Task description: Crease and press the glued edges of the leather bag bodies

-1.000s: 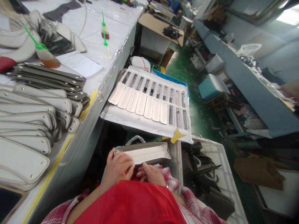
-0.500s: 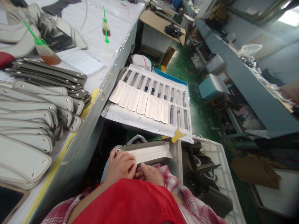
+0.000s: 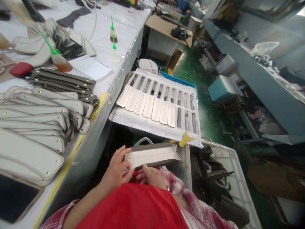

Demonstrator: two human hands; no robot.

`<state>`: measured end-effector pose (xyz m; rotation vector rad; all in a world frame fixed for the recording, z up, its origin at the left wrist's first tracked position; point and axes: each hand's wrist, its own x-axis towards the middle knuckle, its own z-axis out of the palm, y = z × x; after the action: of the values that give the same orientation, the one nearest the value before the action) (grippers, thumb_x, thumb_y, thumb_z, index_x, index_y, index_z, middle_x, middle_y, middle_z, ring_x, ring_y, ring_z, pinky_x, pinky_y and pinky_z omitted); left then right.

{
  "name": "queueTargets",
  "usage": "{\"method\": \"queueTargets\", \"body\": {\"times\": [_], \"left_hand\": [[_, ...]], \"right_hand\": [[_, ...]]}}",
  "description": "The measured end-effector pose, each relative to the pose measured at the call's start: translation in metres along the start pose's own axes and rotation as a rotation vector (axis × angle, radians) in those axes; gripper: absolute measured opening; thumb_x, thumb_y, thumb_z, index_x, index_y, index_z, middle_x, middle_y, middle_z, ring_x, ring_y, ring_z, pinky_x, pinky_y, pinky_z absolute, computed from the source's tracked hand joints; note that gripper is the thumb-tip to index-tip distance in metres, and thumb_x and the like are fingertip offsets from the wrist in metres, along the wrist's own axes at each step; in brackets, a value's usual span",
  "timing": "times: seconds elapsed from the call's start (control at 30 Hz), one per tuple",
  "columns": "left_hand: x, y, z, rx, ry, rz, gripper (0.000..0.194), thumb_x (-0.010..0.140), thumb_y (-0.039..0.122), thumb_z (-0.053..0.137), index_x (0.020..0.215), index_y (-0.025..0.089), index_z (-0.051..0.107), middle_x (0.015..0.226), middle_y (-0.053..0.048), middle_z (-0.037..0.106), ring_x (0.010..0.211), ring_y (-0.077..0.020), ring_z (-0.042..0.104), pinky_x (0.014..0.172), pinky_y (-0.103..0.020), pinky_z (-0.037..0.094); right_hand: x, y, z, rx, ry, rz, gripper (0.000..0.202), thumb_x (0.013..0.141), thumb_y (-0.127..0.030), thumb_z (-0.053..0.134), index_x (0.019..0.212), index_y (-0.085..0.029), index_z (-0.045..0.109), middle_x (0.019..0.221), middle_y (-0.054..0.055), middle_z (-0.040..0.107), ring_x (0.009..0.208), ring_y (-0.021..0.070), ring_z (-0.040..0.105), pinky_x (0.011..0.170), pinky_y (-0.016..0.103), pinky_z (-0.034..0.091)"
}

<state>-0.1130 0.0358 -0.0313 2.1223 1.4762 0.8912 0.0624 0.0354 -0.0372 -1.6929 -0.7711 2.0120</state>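
Low in front of my red apron lies an unfinished bag (image 3: 152, 155), dark grey-brown on its long sides with a white strip between them. My left hand (image 3: 118, 167) grips its left end, fingers at the far edge and thumb at the near one. Along the near side, my right hand (image 3: 152, 176) holds the bag with its thumb on the edge and the other fingers curled below. Beyond the bag, several white panels (image 3: 149, 106) lie in a row on a slotted white rack (image 3: 143, 125). A yellow piece (image 3: 186, 139) sits on the rack's near edge.
To the left, a white table (image 3: 128, 38) carries several pale strips with metal studs (image 3: 30, 156), dark strips (image 3: 64, 79), green-tipped bottles (image 3: 60, 60), a notebook (image 3: 91, 67) and a phone (image 3: 16, 197). Dark bags fill a white crate (image 3: 240, 178) at my right.
My left hand has shifted left on the bag and its fingers have spread more, baring its left end. The right hand keeps its hold. The whole view has shifted slightly.
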Motion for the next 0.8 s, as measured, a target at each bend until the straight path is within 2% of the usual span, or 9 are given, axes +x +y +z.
{"method": "queueTargets", "body": {"times": [0.13,0.4,0.6,0.7,0.8], "left_hand": [[-0.005,0.001,0.0,-0.07,-0.037,-0.067,0.016,0.077,0.013,0.047,0.062,0.017,0.049,0.132,-0.01,0.038,0.126,-0.0271,0.031,0.099,-0.044,0.037],[-0.009,0.001,0.006,-0.074,-0.027,-0.069,0.014,0.077,0.013,0.046,0.063,0.017,0.047,0.13,-0.01,0.041,0.124,-0.0283,0.034,0.096,-0.046,0.04],[-0.015,-0.003,0.012,-0.021,0.013,-0.012,0.013,0.073,0.011,0.047,0.062,0.018,0.045,0.125,-0.009,0.045,0.122,-0.0271,0.035,0.095,-0.044,0.041],[-0.019,-0.007,0.013,-0.01,0.005,0.029,0.009,0.071,0.012,0.048,0.067,0.019,0.044,0.122,-0.008,0.047,0.122,-0.0268,0.036,0.095,-0.043,0.042],[-0.021,-0.006,0.01,-0.043,0.006,0.005,0.01,0.071,0.012,0.046,0.074,0.02,0.042,0.123,-0.009,0.046,0.121,-0.0259,0.038,0.094,-0.043,0.043]], "right_hand": [[-0.001,-0.002,0.003,0.005,-0.03,0.043,0.051,0.073,-0.059,0.053,0.076,-0.009,0.063,0.065,0.012,0.065,0.048,0.014,0.056,0.05,0.025,0.042],[0.003,0.007,0.013,0.039,-0.015,0.125,0.05,0.07,-0.059,0.056,0.067,-0.01,0.062,0.054,0.008,0.062,0.045,0.0131,0.053,0.047,0.024,0.037],[0.011,0.017,0.025,-0.097,-0.037,0.081,0.049,0.074,-0.056,0.051,0.056,-0.011,0.06,0.049,0.007,0.06,0.042,0.0131,0.051,0.044,0.024,0.035],[0.014,0.02,0.029,-0.229,0.015,0.045,0.049,0.078,-0.05,0.05,0.047,-0.012,0.057,0.046,0.005,0.057,0.04,0.0115,0.047,0.044,0.024,0.034],[0.015,0.019,0.033,-0.249,-0.005,0.011,0.047,0.077,-0.049,0.052,0.048,-0.012,0.058,0.046,0.006,0.056,0.043,0.0137,0.05,0.045,0.025,0.036]]}}
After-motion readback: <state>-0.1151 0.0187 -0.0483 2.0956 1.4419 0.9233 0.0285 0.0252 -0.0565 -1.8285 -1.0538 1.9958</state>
